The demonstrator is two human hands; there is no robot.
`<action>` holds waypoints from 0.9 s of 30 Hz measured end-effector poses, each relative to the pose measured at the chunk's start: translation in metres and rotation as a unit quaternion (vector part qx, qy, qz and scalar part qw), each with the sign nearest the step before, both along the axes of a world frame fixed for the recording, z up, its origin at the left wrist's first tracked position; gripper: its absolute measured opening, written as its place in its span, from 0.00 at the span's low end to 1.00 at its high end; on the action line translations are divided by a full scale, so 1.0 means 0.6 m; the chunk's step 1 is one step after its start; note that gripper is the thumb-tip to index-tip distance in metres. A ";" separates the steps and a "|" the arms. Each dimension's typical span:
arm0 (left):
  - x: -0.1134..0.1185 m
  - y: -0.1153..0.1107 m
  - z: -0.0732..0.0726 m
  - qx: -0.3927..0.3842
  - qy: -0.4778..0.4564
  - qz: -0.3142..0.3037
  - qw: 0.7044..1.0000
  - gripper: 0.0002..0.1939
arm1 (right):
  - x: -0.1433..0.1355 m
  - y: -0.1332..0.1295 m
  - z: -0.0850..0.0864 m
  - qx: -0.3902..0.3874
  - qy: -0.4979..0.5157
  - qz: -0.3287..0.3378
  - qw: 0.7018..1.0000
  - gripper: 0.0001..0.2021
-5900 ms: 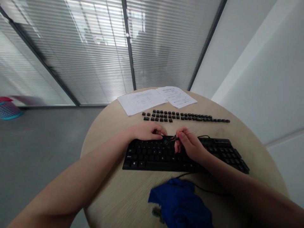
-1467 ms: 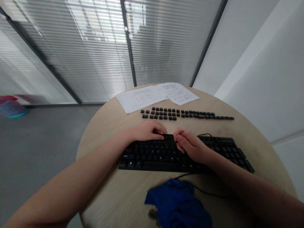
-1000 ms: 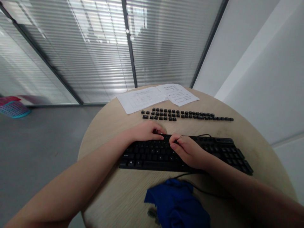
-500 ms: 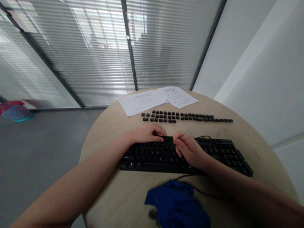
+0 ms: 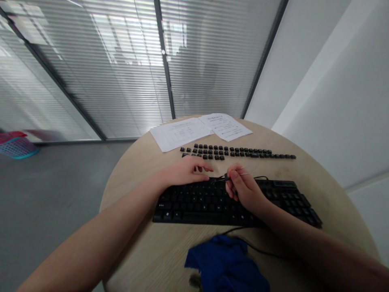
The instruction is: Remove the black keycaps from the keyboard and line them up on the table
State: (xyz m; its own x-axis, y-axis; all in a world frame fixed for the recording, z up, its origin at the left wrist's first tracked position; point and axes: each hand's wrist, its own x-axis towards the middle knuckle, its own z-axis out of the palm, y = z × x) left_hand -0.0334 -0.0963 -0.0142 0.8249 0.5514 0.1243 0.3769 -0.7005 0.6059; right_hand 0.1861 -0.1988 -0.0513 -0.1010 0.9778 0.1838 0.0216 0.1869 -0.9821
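Observation:
A black keyboard (image 5: 194, 217) lies across the round table in front of me. My left hand (image 5: 190, 170) rests at its upper left edge with the fingers apart and the thumb along the top edge. Above the middle of the keyboard, my right hand (image 5: 243, 186) is closed around a wire keycap puller (image 5: 227, 177). Dark wire ends of the puller point left toward the top key rows, and thin pale wires stick out behind the fingers. Loose black keycaps (image 5: 216, 152) lie in rows beyond the keyboard. Whether the puller touches a key I cannot tell.
Two printed sheets (image 5: 182, 134) lie at the far side of the table (image 5: 133, 170). A crumpled blue cloth (image 5: 225, 261) sits at the near edge, over part of a small grey brush-like thing (image 5: 195, 280). A black cable (image 5: 258, 245) runs beside it. A basket (image 5: 20, 148) stands on the floor.
My right hand has lifted slightly and moved a little right with the puller, so its dark end shows more. My left hand's fingers have lifted and spread.

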 end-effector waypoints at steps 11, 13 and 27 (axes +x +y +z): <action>0.009 -0.021 0.014 0.042 -0.020 -0.012 0.999 0.08 | 0.000 0.004 -0.004 0.026 -0.001 0.015 1.000 0.18; 0.010 -0.020 0.015 0.049 -0.018 -0.010 0.999 0.07 | 0.001 0.004 -0.009 0.032 -0.015 0.019 0.999 0.17; 0.001 -0.009 0.005 -0.034 -0.030 -0.015 0.999 0.08 | 0.005 0.003 -0.014 0.091 -0.130 0.004 0.987 0.14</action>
